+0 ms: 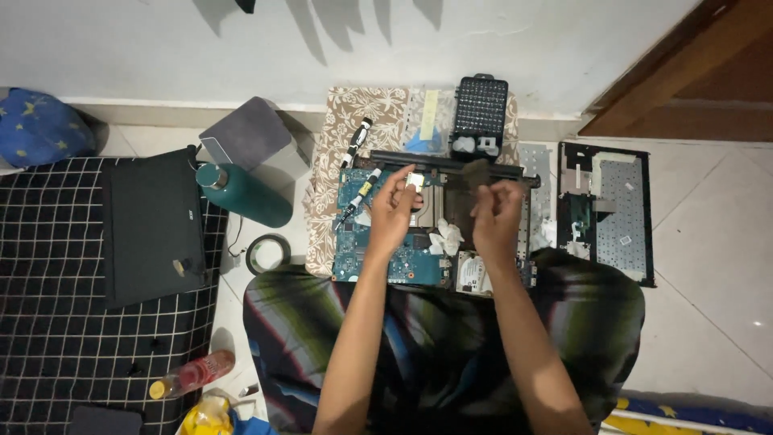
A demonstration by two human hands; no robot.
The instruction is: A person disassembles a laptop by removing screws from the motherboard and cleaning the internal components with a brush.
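Observation:
An opened laptop base with a blue circuit board (354,242) lies on a patterned cloth in front of my lap. My left hand (393,211) hovers over the board, its fingers pinching a small pale part near the board's top edge. Raised above the middle of the board, my right hand (495,211) grips a dark flat piece (475,171) between its fingers. A silver hard drive (473,274) sits at the board's near right corner. Two screwdrivers (360,193) rest on the left of the board.
A black screwdriver-bit case (481,105) stands at the back. A detached keyboard and black frame (620,209) lie to the right. To the left are a teal bottle (245,195), a tape roll (267,253), a closed black laptop (151,225) on a checked mat and a red bottle (193,374).

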